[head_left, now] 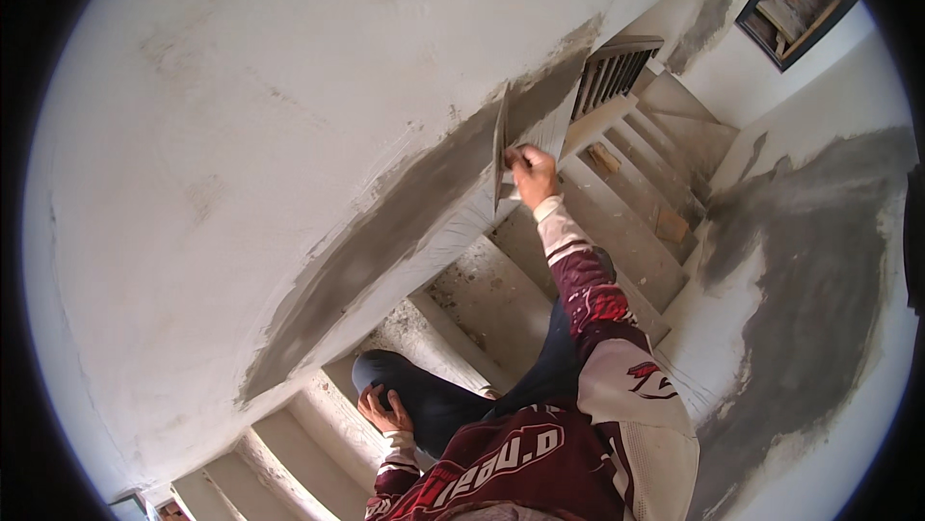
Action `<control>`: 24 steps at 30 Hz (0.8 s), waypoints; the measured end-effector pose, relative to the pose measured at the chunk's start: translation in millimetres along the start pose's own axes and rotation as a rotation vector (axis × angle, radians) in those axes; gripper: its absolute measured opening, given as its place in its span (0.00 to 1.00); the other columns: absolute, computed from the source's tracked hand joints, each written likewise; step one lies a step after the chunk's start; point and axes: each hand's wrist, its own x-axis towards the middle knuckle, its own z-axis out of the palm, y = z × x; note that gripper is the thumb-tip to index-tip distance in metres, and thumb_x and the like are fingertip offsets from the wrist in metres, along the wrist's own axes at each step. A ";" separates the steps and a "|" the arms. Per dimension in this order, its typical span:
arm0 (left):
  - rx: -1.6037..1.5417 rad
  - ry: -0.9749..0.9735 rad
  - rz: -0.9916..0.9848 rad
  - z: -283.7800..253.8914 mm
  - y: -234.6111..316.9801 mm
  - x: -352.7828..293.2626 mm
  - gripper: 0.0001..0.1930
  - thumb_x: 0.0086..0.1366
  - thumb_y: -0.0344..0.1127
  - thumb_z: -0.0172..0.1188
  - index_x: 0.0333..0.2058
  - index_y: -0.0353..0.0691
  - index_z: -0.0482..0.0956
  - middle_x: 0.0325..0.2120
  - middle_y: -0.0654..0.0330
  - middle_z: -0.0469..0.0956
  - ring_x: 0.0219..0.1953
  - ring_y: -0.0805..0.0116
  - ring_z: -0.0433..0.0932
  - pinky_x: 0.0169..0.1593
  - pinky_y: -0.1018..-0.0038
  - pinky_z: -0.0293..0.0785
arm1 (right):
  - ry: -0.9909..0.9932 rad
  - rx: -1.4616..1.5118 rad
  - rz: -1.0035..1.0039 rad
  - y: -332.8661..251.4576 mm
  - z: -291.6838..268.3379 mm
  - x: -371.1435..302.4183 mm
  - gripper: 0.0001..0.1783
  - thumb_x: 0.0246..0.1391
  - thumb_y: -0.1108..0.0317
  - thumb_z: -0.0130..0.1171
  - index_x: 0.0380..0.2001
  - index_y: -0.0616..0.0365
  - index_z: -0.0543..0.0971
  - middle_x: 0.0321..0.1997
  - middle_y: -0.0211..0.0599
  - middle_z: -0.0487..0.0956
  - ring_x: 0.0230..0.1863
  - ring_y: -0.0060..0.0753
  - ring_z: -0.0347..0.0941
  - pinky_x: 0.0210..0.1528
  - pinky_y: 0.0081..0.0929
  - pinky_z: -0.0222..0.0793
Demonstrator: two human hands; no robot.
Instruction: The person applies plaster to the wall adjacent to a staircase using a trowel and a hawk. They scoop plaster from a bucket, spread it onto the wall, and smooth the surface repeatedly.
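My right hand (532, 174) reaches far up and is closed around the handle of a plastering trowel (500, 131). The trowel's long flat blade stands nearly edge-on against a strip of grey wet plaster (395, 213) that runs diagonally along the wall (241, 106), just above the stairs. Beyond the blade, more grey plaster continues up toward the railing. My left hand (385, 412) rests on my bent knee (385, 372), fingers spread and holding no tool that I can see.
Dusty, splattered concrete steps (491, 280) run under and beside me. Wood pieces (672, 225) lie on steps farther along. A slatted dark railing (617, 73) and a dark-framed window opening (798, 5) are at the upper right. The right wall carries a large grey patch (819, 251).
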 end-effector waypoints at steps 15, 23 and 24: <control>-0.077 0.052 0.072 14.1 -3.4 0.5 0.12 0.60 0.40 0.59 0.40 0.42 0.77 0.47 0.52 0.71 0.52 0.49 0.67 0.57 0.53 0.58 | -0.231 0.129 -0.063 -13.5 139.7 -184.9 0.06 0.54 0.72 0.58 0.32 0.61 0.82 0.26 0.41 0.81 0.28 0.27 0.77 0.32 0.27 0.71; -0.079 0.044 0.029 9.3 17.1 0.1 0.11 0.59 0.39 0.59 0.39 0.43 0.78 0.47 0.53 0.71 0.53 0.50 0.66 0.57 0.53 0.59 | 0.385 0.487 0.148 36.7 -57.4 25.8 0.09 0.55 0.68 0.52 0.24 0.56 0.77 0.14 0.27 0.70 0.17 0.23 0.65 0.22 0.25 0.63; -0.076 0.044 0.031 10.4 17.8 1.3 0.11 0.59 0.39 0.59 0.39 0.43 0.78 0.47 0.53 0.71 0.53 0.50 0.66 0.57 0.53 0.59 | 0.397 0.487 0.185 41.9 -83.7 49.9 0.10 0.56 0.66 0.53 0.24 0.58 0.77 0.16 0.28 0.72 0.17 0.22 0.64 0.22 0.24 0.62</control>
